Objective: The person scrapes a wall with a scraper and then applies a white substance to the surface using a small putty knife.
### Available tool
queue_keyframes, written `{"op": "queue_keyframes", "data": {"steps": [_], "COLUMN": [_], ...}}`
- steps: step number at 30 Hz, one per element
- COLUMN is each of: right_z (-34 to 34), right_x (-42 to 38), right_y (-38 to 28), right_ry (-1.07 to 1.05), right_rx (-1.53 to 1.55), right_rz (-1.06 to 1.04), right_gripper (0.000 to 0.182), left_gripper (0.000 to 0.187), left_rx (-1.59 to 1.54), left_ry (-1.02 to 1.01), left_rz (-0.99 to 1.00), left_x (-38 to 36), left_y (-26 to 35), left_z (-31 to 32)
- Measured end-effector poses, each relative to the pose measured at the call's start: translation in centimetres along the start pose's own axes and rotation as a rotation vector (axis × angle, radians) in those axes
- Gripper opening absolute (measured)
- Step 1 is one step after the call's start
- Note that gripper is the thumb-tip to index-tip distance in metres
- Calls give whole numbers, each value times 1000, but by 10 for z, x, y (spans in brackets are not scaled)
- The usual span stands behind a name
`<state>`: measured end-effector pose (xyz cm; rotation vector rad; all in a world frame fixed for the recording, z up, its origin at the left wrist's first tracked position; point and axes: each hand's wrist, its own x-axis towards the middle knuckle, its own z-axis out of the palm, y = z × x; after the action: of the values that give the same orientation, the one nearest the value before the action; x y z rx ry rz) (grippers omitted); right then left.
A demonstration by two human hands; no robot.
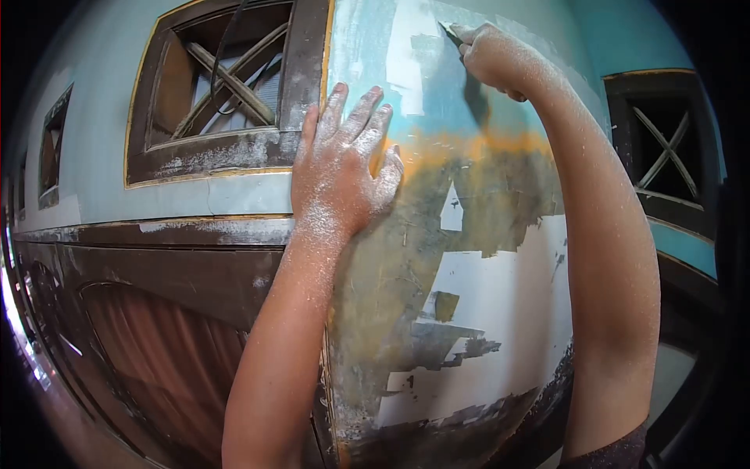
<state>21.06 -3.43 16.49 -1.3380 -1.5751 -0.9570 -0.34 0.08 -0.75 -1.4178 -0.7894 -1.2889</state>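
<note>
The left hand (340, 168) lay flat and spread on the painted panel (484, 289), apparently for support, while the right hand (496, 59) gripped a scraper (451, 31) against the panel's top edge.

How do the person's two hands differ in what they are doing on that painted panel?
The left hand lies open, fingers spread flat against the panel; the right hand is closed around a small tool. The left hand sits lower, beside the window frame; the right hand reaches higher, pressing the tool's tip to the pale blue paint. Both are coated in white dust.
</note>
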Motion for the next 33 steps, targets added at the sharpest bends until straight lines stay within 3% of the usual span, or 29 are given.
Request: {"op": "queue_keyframes", "data": {"steps": [2,4,6,9,13,18,20,21,24,25,30,33], "right_z": [0,7,-19,-12,-4,-7,4,6,14,3,13,13], "right_x": [-17,-26,-66,-68,-60,-55,-39,-36,-13,-16,19,29], "right_y": [-6,6,-26,-34,-34,-43,-34,-34,-25,-36,-20,-26], "right_ry": [-72,-48,-84,-104,-29,-41,63,70,58,-8,119,120], "right_rx": [-121,-476,35,102,122,148,-2,93,55,68,-27,-22], "right_rz": [-6,-296,11,73,3,89,-119,-10,-120,18,-101,-27], "right_gripper": [38,36,37,43,41,33,31,29,33,31,29,32], "left_gripper": [51,51,51,51,51,51,51,52,52,52,52,52], "left_rx": [19,19,19,11,7,-4,-10,-7,-11,-19,-52,-55], "left_ry": [-10,-5,-10,-3,-11,-4,3,2,3,2,29,18], "left_rz": [2,4,2,13,9,10,18,17,12,14,4,6], "left_x": [0,1,0,0,0,0,-1,-1,-1,-1,-1,-2], "left_y": [1,0,0,-1,0,0,-1,-1,-1,-1,-1,1], "left_z": [-1,0,1,1,-1,1,2,2,1,1,4,3]}}
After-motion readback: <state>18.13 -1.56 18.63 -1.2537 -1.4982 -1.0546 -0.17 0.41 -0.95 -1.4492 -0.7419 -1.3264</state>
